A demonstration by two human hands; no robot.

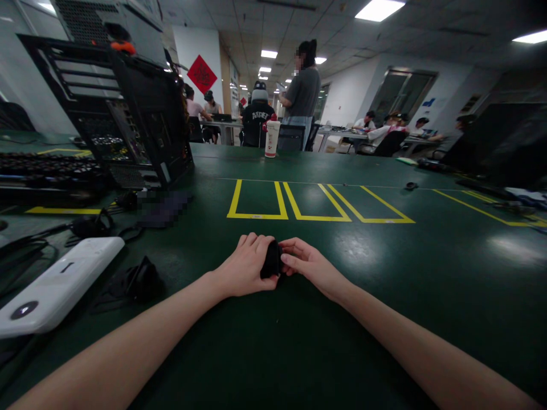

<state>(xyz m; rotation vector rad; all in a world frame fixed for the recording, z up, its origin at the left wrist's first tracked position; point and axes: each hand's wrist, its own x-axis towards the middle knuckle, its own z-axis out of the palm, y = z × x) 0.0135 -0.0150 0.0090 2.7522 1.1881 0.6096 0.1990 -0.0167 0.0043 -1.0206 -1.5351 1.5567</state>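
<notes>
I see the left hand [249, 266] curled round a small black object [270, 263], which sits between both hands, long axis seemingly upright; fingertips of the right hand [311, 265] meet its right side, pinching or not I can't tell. Beyond runs yellow tape [322, 218], then a cup [272, 140] near the far edge of the bench [342, 319].

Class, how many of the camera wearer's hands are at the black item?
2: the left hand grips the black item from the left; the right hand is at its right.
</notes>
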